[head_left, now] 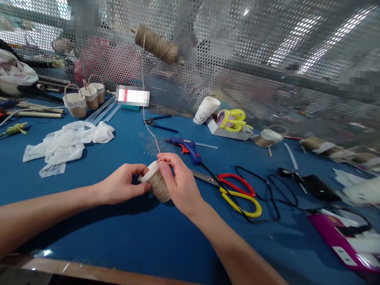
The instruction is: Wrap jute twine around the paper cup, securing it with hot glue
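A small paper cup (160, 187) wrapped in brown twine is tilted between my hands, its white rim towards the left. My left hand (126, 182) grips the rim side, thumb outside and fingers at the opening. My right hand (182, 181) is closed at the cup's upper right, pinching the twine (150, 133) against it. That strand runs up to a spool of twine (158, 45) on a rod before the perforated metal screen. Just beyond my right hand lie a blue glue gun (186, 147) and scissors (238, 194) with red and yellow handles.
Twine-covered baskets (76, 105) stand at the back left, near crumpled white lace (68, 144). Pliers (161, 123), stacked paper cups (206, 110) and a tape box (230, 130) line the back. A black cord loops rightward towards a purple power strip (339, 246).
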Tool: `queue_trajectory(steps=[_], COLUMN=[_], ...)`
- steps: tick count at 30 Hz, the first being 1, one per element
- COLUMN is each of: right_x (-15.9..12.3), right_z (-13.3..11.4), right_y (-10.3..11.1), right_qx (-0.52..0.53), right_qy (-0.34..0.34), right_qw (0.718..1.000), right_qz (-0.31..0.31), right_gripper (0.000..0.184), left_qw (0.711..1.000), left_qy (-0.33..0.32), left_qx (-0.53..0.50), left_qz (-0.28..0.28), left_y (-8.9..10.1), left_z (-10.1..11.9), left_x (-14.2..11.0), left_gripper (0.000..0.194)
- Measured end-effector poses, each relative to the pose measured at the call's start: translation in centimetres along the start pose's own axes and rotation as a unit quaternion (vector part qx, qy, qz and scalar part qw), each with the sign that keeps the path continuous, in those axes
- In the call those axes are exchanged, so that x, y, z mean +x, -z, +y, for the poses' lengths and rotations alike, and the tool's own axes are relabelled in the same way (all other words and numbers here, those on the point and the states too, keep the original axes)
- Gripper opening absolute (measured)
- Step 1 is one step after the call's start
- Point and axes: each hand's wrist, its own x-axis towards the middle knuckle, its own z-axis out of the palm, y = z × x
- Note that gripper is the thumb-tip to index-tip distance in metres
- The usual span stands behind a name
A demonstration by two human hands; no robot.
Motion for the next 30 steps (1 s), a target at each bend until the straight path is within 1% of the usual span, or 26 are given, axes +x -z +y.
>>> queue_trajectory(steps=[3, 5, 6, 7, 9, 11, 13, 15, 17, 20, 22, 24, 27, 28, 30], right_x=[0.3, 0.5, 0.7, 0.9, 1.7, 2.7, 3.9, 4.9, 5.6, 6.3, 6.5, 6.5, 5.5, 5.0, 3.5], right_z=[-0.3, -0.5, -0.5, -0.4, 0.4, 2.0, 4.1, 6.2, 7.9, 9.3, 9.2, 8.5, 6.2, 5.2, 3.2], right_y=[0.4, 0.7, 0.9, 1.2, 2.0, 3.1, 4.2, 4.8, 4.8, 4.3, 4.4, 5.0, 6.6, 7.1, 7.8], right_qx=[0.09, 0.114, 0.11, 0.09, 0.016, -0.078, -0.139, -0.188, -0.216, -0.231, -0.225, -0.209, -0.161, -0.135, -0.071], right_qy=[-0.013, -0.013, -0.013, -0.019, -0.055, -0.119, -0.162, -0.21, -0.251, -0.29, -0.304, -0.313, -0.306, -0.298, -0.286], right_qw=[0.995, 0.991, 0.991, 0.992, 0.996, 0.989, 0.977, 0.959, 0.943, 0.928, 0.925, 0.926, 0.938, 0.945, 0.955], right_qz=[-0.035, -0.068, -0.078, -0.083, -0.071, -0.039, -0.005, -0.014, -0.033, -0.046, -0.042, -0.027, 0.005, 0.007, -0.026], right_gripper=[0.023, 0.026, 0.027, 0.027, 0.025, 0.023, 0.021, 0.017, 0.02, 0.026, 0.026, 0.026, 0.033, 0.032, 0.022], left_qw=[1.0, 1.0, 0.999, 0.999, 0.998, 0.998, 0.998, 0.998, 0.998, 0.998, 0.998, 0.998, 0.998, 0.998, 0.997], left_qy=[-0.006, -0.006, -0.006, -0.006, -0.006, -0.002, 0.002, 0.006, 0.008, 0.008, 0.011, 0.014, 0.014, 0.014, 0.014], left_qx=[-0.009, -0.023, -0.031, -0.038, -0.051, -0.058, -0.058, -0.057, -0.058, -0.062, -0.06, -0.056, -0.059, -0.063, -0.071], left_qz=[-0.005, -0.01, -0.013, -0.017, -0.025, -0.033, -0.036, -0.032, -0.025, -0.024, -0.023, -0.02, -0.01, -0.008, -0.005], left_y=[0.1, 0.1, 0.1, 0.1, 0.1, 0.2, 0.3, 0.3, 0.4, 0.5, 0.6, 0.8, 1.1, 1.2, 1.3], left_z=[0.0, 0.0, 0.1, 0.1, 0.1, 0.2, 0.2, 0.2, 0.3, 0.4, 0.4, 0.2, -0.1, -0.2, -0.4], left_x=[0.0, 0.0, -0.1, -0.1, -0.3, -0.4, -0.5, -0.6, -0.5, -0.6, -0.6, -0.6, -0.5, -0.4, -0.2], left_gripper=[0.009, 0.011, 0.012, 0.012, 0.013, 0.013, 0.014, 0.014, 0.013, 0.013, 0.012, 0.013, 0.014, 0.015, 0.016])
